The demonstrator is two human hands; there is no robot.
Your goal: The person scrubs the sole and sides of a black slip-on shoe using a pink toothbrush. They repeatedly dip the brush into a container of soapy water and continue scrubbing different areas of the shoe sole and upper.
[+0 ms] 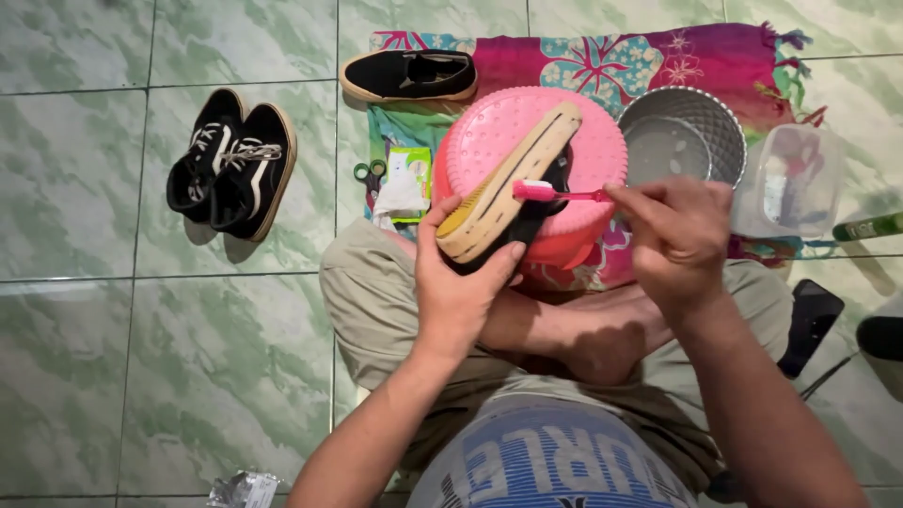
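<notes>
My left hand (458, 275) grips a black shoe (508, 186) turned sole-up, its tan rubber sole facing me. The shoe rests over an upturned pink plastic basin (489, 136). My right hand (679, 240) holds a pink toothbrush (557, 194), whose bristled head touches the edge of the sole near its middle. I sit cross-legged on the floor, knees under both hands.
A single black slip-on shoe (410, 75) lies on a colourful cloth (658, 61) behind the basin. A pair of black laced sneakers (230, 165) stands on the green tiles at left. A metal bowl (682, 136), clear plastic container (790, 179), scissors (369, 173) and phone (809, 325) lie nearby.
</notes>
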